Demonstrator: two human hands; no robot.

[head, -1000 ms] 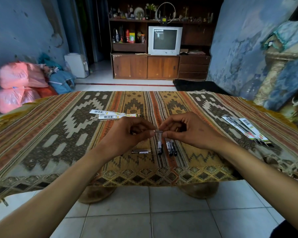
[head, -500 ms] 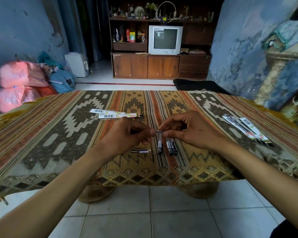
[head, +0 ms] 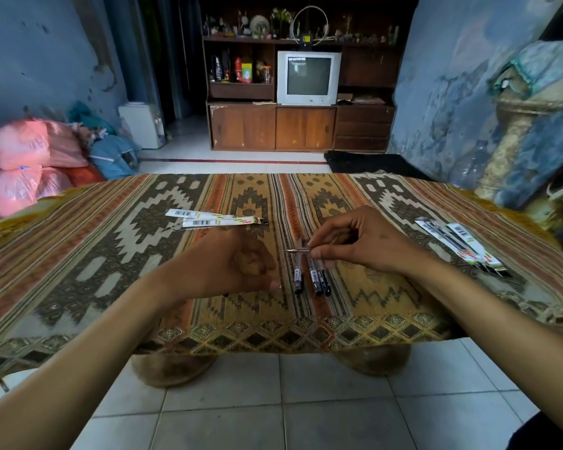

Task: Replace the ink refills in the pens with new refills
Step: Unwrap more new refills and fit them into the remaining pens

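Refill (head: 298,250) pinched by right hand (head: 359,243), left hand (head: 228,264) curled

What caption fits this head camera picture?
Right hand holds a pen refill above pens on the table.

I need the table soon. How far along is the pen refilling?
Early. Two refill packets lie far left, possibly used. The right hand pinches a refill; the left hand has pulled away. Pens wait on the cloth, and more packets lie right.
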